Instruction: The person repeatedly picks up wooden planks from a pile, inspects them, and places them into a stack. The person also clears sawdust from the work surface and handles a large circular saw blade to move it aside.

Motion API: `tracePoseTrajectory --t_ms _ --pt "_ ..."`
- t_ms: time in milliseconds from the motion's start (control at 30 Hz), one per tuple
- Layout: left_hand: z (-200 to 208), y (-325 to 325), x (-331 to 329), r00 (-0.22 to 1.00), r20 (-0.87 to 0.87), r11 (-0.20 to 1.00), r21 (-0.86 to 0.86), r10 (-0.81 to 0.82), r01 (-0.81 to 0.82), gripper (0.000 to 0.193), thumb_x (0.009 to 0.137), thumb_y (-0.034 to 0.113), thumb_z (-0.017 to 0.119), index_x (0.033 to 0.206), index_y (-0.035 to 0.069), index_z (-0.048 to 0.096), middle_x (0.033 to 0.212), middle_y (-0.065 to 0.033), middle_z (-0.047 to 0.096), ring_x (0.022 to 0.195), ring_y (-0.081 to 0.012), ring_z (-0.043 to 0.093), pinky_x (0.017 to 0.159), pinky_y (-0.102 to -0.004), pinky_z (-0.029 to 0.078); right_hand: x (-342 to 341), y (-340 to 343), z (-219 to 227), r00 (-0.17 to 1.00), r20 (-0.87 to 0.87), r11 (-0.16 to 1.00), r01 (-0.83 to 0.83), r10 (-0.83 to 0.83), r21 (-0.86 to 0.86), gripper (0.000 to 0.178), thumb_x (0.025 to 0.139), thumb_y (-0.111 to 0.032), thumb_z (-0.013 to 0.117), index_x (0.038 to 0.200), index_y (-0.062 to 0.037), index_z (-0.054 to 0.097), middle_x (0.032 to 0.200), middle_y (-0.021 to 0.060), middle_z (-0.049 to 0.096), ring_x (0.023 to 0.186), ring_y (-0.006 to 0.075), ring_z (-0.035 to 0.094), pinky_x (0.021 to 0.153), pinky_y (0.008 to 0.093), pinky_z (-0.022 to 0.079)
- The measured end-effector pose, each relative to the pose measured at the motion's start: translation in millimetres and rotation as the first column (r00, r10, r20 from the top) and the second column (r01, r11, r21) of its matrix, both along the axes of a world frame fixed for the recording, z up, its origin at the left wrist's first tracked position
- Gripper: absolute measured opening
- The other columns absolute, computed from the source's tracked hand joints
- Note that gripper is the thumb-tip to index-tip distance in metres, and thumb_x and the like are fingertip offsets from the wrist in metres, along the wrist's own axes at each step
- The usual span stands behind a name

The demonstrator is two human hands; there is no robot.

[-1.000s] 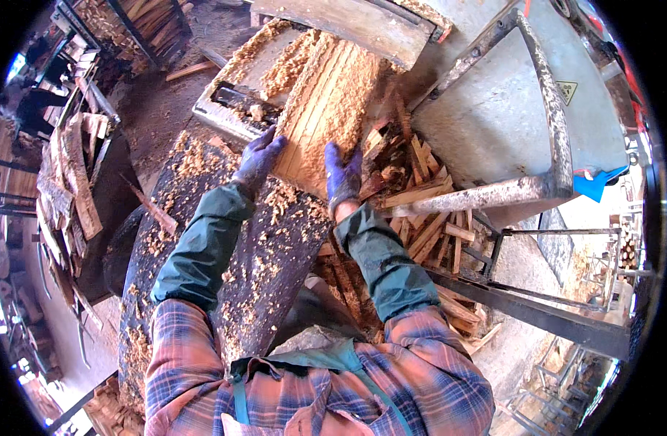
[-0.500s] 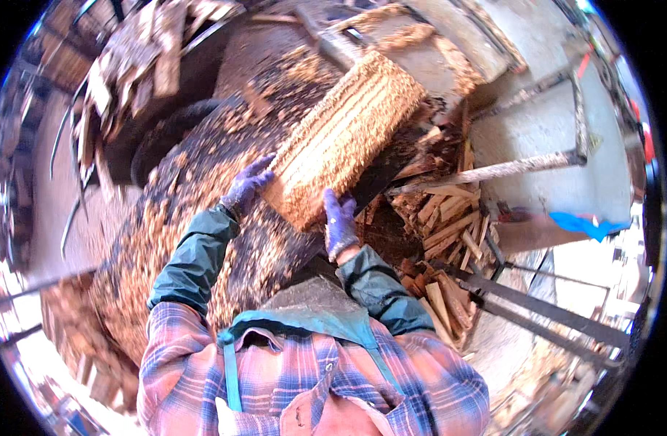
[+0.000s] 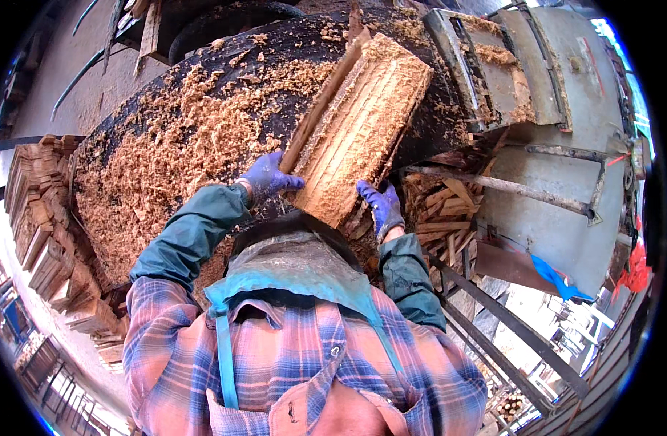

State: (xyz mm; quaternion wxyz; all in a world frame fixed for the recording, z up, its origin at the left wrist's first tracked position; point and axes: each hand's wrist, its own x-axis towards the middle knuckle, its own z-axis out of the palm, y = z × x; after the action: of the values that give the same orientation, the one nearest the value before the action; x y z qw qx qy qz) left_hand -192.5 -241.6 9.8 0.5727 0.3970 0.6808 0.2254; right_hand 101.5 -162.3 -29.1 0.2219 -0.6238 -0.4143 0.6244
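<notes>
A thick wooden block (image 3: 366,127), grooved lengthwise and dusted with sawdust, slants away from me toward the upper right. My left hand (image 3: 269,176), in a purple glove, grips its near left corner, with the thumb on the block. On the opposite side my right hand (image 3: 382,206), also gloved in purple, holds the near right edge; part of its grip is hidden. Along the block's left side runs a darker narrow wooden strip (image 3: 322,102). Below lies a dark round surface (image 3: 184,69) heaped with sawdust (image 3: 181,145).
Stacked thin wooden pieces (image 3: 54,232) stand at the left. More wood offcuts (image 3: 446,207) lie right of my right hand. A metal bar frame (image 3: 522,187) juts out at the right before a grey panel (image 3: 559,225). Dark rails (image 3: 500,327) run at lower right.
The block has come to a slightly steeper angle, and the sawdust on its top looks thinner. The darker strip now shows on its left. My view has shifted; both hands still hold the block.
</notes>
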Motion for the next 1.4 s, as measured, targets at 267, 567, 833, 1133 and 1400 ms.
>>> tracePoseTrajectory --t_ms 267,567,833,1133,1400 --pt "23 -15 -4 0.926 0.242 0.938 0.123 0.290 -0.326 0.030 0.089 0.018 0.065 0.110 -0.002 0.062 0.092 -0.0048 0.067 0.080 -0.0105 0.060 0.070 -0.0254 0.050 6 19 71 0.983 -0.176 0.995 0.064 -0.048 0.081 0.042 0.084 -0.011 0.069 0.119 0.0023 0.051 0.079 0.0048 0.059 0.061 0.0145 0.058 0.056 0.0302 0.051" --pt "54 -35 63 0.744 0.596 0.870 0.148 0.301 -0.470 0.043 0.087 0.016 0.070 0.122 0.002 0.048 0.101 -0.0043 0.060 0.085 -0.0108 0.058 0.068 -0.0251 0.049 -128 12 85 0.587 0.106 0.528 -0.782 0.802 0.332 0.029 0.100 -0.027 0.046 0.112 -0.0027 0.056 0.108 0.0091 0.063 0.090 0.0201 0.063 0.081 0.0254 0.050" --pt "111 -26 -22 0.742 0.472 0.700 0.308 0.476 -0.644 0.038 0.088 0.026 0.065 0.113 -0.002 0.058 0.095 -0.0109 0.067 0.074 -0.0158 0.063 0.066 -0.0266 0.052 -92 22 134 0.728 -0.406 0.816 -0.571 0.553 0.088 0.044 0.097 -0.035 0.052 0.128 -0.0042 0.053 0.111 0.0125 0.064 0.096 0.0189 0.064 0.076 0.0305 0.055" --pt "2 96 -89 0.924 -0.343 0.886 0.464 0.169 0.010 0.096 0.076 0.053 0.074 0.141 -0.004 0.033 0.139 -0.0220 0.046 0.121 -0.0335 0.052 0.103 -0.0400 0.041 4 -20 70 0.984 0.143 0.990 0.117 -0.106 -0.075 0.037 0.090 -0.029 0.065 0.118 -0.0048 0.060 0.102 0.0110 0.065 0.089 0.0201 0.063 0.075 0.0323 0.053" --pt "-65 63 -30 0.999 -0.036 0.961 0.276 -0.004 0.014 0.058 0.070 0.018 0.081 0.118 -0.003 0.056 0.105 -0.0101 0.067 0.093 -0.0181 0.062 0.086 -0.0313 0.050 -14 -40 10 0.943 -0.254 0.977 0.208 -0.215 -0.056 0.035 0.093 -0.002 0.056 0.126 0.0057 0.046 0.117 0.0165 0.059 0.105 0.0235 0.060 0.091 0.0331 0.053"
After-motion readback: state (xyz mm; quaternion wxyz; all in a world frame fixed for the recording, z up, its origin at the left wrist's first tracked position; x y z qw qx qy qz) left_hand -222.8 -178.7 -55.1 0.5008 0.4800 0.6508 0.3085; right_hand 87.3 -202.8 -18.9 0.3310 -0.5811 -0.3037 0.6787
